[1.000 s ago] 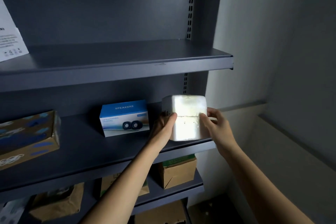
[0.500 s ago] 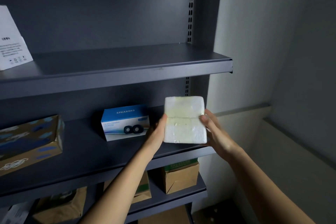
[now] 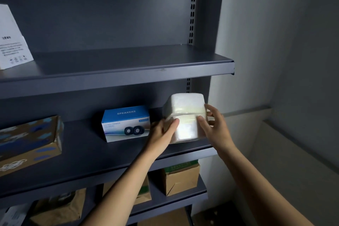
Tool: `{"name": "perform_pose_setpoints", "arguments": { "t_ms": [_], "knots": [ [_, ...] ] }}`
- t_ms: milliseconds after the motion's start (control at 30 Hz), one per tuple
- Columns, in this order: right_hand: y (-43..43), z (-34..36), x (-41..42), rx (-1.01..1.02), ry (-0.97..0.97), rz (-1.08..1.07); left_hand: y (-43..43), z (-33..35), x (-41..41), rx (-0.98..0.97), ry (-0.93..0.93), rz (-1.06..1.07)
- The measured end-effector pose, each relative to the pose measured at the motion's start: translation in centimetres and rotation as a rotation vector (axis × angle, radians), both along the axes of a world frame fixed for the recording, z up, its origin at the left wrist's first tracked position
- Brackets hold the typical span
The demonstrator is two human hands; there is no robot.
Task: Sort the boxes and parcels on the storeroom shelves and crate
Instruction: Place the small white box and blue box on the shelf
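The white, round-cornered block parcel (image 3: 184, 115), wrapped in glossy clear film, sat between the two hands at the right end of the dark grey metal middle shelf (image 3: 91, 152). Its lower edge was at the shelf surface, though whether it rested there fully could not be told.

The left hand (image 3: 161, 134) gripped the parcel's left side, with the thumb (image 3: 174, 122) laid on the front face and the other fingers hidden behind. The right hand (image 3: 214, 128) held the opposite side, thumb on the front and fingers spread round the right edge.

Just left of the left hand's fingers stood the blue and white cardboard speakers box (image 3: 126, 123), close but apart from them.

The parcel looked light and fairly stiff, like foam. Its film skin threw back a strong glare, so it was probably slick under the fingertips. A hard squeeze might dent it. The band of tape across its middle, right above both thumbs, seemed the surest line for a grip, with the palms bracing the flat sides.
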State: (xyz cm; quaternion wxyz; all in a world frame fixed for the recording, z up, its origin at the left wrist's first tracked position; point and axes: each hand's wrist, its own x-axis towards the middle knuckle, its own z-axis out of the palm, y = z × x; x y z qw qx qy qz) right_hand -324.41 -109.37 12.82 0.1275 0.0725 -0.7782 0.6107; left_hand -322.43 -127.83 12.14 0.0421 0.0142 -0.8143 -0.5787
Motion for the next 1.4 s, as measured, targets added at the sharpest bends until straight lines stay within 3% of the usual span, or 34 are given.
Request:
{"name": "perform_pose_setpoints", "arguments": {
  "t_ms": [100, 233, 600, 700, 833, 1033, 1133, 1300, 1400],
  "knots": [
    [0.1, -0.1, 0.3, -0.052, 0.008, 0.015, 0.2, -0.4, -0.7, 0.047, -0.026, 0.106],
    [0.3, 0.0, 0.9, -0.064, 0.05, 0.044, 0.9, 0.1, -0.8, 0.074, 0.071, 0.188],
    [1.5, -0.2, 0.9, -0.038, 0.149, 0.111, 1.3, 0.4, -0.7, 0.329, -0.019, 0.113],
    [2.4, -0.6, 0.0, 0.067, 0.039, 0.032, 0.9, 0.2, -0.9, 0.424, -0.081, 0.115],
    [2.5, 0.1, 0.3, -0.106, -0.153, 0.132, 1.1, 0.1, -1.2, 0.548, -0.224, 0.1],
    [2.0, 1.3, -0.3, -0.219, -0.174, 0.107, 1.1, 0.6, -1.7, 0.534, -0.276, 0.122],
    [1.9, 1.8, -0.6, -0.233, -0.19, 0.115, 1.0, 0.9, -2.0, 0.42, -0.323, 0.166],
    [2.2, 1.6, -0.7, -0.231, -0.162, 0.185, 0.4, 0.9, -2.4, 0.067, -0.125, 0.136],
    [2.4, 1.1, -0.4, -0.117, -0.098, 0.221, 0.0, 1.2, -2.6, 0.146, -0.092, 0.116]
  ]
}}
